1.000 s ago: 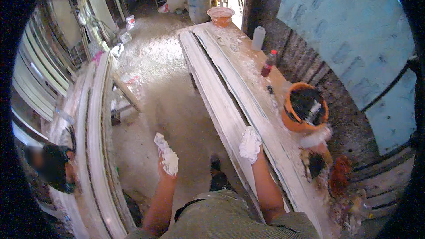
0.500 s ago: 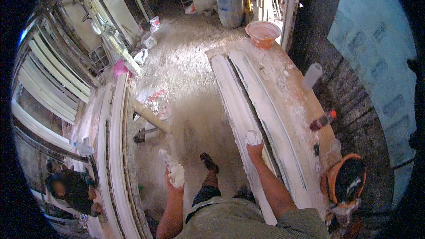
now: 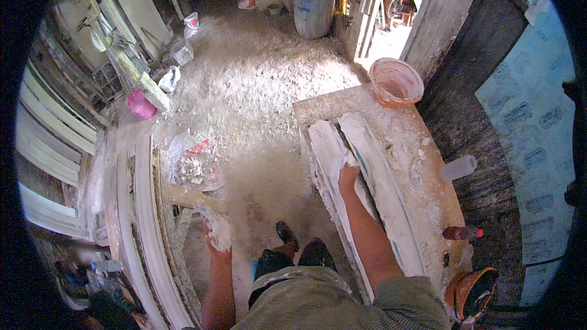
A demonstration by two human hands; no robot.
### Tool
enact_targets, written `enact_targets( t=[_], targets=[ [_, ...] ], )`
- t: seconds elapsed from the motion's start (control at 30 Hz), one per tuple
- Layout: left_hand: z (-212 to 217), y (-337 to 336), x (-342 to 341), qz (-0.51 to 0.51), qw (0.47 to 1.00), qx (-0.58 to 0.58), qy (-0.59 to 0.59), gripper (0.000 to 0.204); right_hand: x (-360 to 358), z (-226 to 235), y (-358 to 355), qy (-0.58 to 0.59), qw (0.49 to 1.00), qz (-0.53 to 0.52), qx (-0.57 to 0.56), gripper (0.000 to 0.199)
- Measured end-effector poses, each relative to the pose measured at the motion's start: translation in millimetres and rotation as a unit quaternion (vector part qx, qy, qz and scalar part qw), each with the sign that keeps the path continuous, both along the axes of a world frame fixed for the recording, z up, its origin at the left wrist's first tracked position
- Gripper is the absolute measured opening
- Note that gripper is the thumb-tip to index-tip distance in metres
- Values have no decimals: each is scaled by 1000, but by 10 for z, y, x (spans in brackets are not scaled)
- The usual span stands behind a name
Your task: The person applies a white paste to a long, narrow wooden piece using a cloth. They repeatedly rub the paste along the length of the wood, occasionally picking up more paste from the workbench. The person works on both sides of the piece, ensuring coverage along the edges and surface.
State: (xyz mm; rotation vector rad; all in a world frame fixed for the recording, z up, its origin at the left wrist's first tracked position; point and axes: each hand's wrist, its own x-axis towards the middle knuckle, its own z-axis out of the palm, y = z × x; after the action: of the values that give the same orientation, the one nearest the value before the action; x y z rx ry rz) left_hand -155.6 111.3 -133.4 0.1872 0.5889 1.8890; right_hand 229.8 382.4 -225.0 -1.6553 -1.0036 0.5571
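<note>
Right hand (image 3: 348, 174) is flat down, fingers spread open, pressing on the long white plaster moulding (image 3: 367, 183) that lies lengthwise on the dusty workbench (image 3: 428, 183). Nothing is gripped there, just palm on wet plaster. Left hand (image 3: 215, 232) hangs out over the floor, closed around a white lump of plaster-soaked fibre (image 3: 219, 227).

Out from the bench: a small translucent bottle (image 3: 457, 167) lies on its right edge, and nearer the person a dark bottle with a red cap (image 3: 463, 232) lies on its side. At the far end sits 1 orange-pink bucket (image 3: 396, 81); at the near corner, an orange bowl (image 3: 471, 290).

On the floor, a crumpled clear plastic bag with red print (image 3: 191, 160) lies left of the bench, a pink container (image 3: 140, 105) farther left, and a blue drum (image 3: 314, 1) stands at the back.
</note>
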Motion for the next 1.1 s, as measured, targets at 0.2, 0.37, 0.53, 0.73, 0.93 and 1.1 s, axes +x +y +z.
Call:
enact_targets(
  t=[0.2,0.37,0.53,0.73,0.93,1.1],
  targets=[
    [196,761,-263,-60,995,15,-76,35,-416,-43,1081,-156,985,16,-67,53],
    [293,916,-2,45,963,-18,-264,50,-531,-74,1451,-245,950,106,-164,61],
    [52,1480,245,-15,992,-98,73,50,-402,73,1462,-141,949,202,-196,62],
    [-98,2491,797,-60,977,-205,28,33,-330,529,936,-505,826,248,-46,50],
    [-90,3719,1775,-21,892,-267,365,22,-296,277,1249,-226,940,247,-58,33],
    [-294,4313,2169,0,874,-192,447,18,-188,-137,1458,-259,937,232,-15,28]
  ],
)
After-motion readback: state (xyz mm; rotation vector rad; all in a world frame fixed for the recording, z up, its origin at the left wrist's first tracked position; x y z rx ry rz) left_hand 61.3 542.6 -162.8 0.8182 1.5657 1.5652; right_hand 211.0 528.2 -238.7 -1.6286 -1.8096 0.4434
